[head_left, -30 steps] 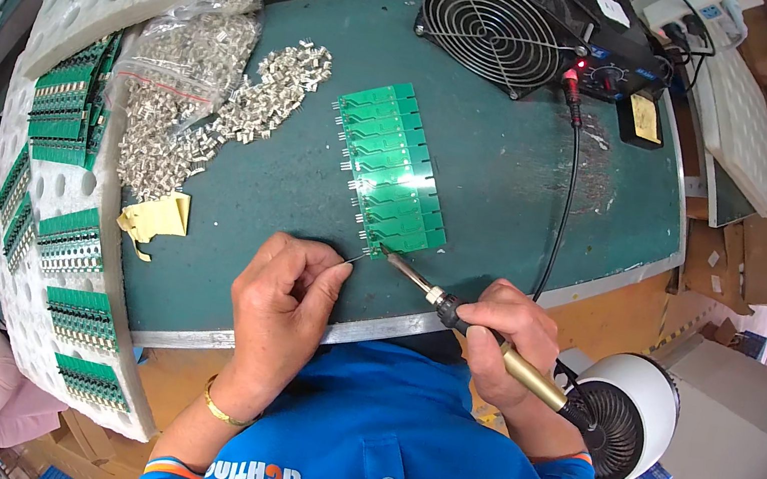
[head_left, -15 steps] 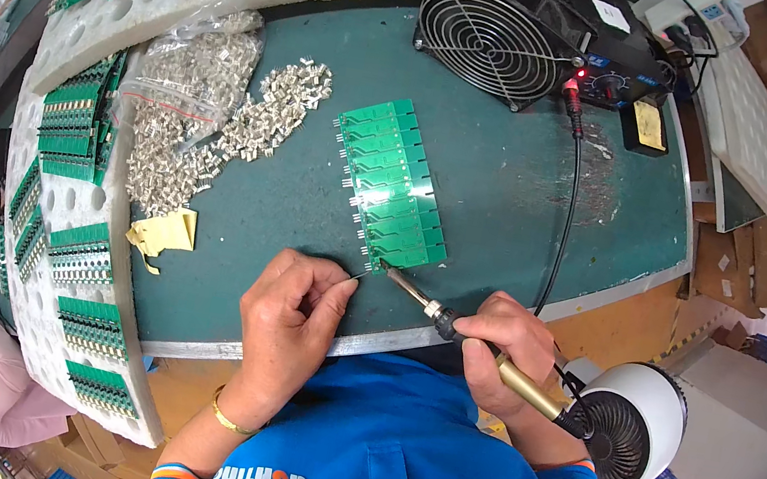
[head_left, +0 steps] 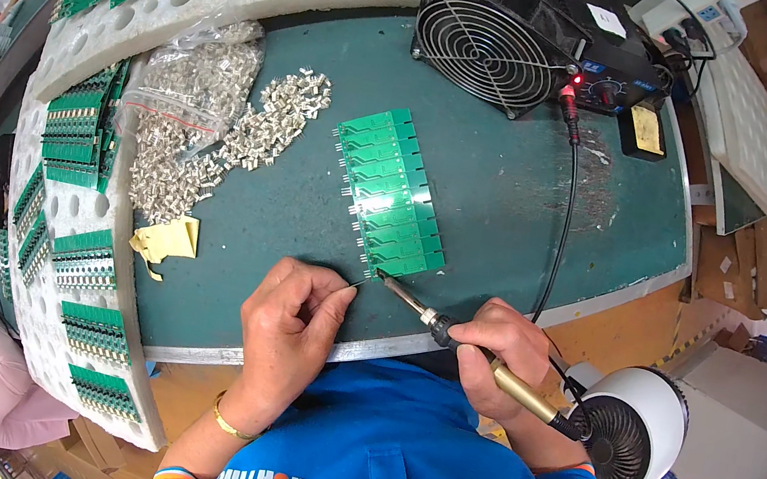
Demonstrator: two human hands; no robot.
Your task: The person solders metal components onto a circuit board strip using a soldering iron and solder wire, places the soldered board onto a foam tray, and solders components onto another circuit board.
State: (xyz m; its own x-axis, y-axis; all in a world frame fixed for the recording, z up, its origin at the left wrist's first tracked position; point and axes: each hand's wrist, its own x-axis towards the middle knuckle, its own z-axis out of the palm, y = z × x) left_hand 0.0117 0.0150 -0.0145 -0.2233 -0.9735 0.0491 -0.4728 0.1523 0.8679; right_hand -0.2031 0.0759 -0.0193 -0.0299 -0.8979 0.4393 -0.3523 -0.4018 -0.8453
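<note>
A green circuit board panel lies on the bench mat, with metal pins along its left edge. My right hand grips a soldering iron by its gold-coloured handle. The iron's tip is at the panel's near end, around the lowest pins. Close by on the left, my left hand is closed in a pinch on a thin wire, apparently solder wire, which points at that same corner. Only a short length of the wire shows beyond the fingertips.
Small metal parts spill from a clear plastic bag at left. White foam trays hold several green boards. A fan and soldering station stand at the back; the iron's cable crosses the mat. A white fan is at right.
The view has shifted slightly. The iron's tip stays at the panel's near corner, and both hands keep their grips with hardly any movement.
</note>
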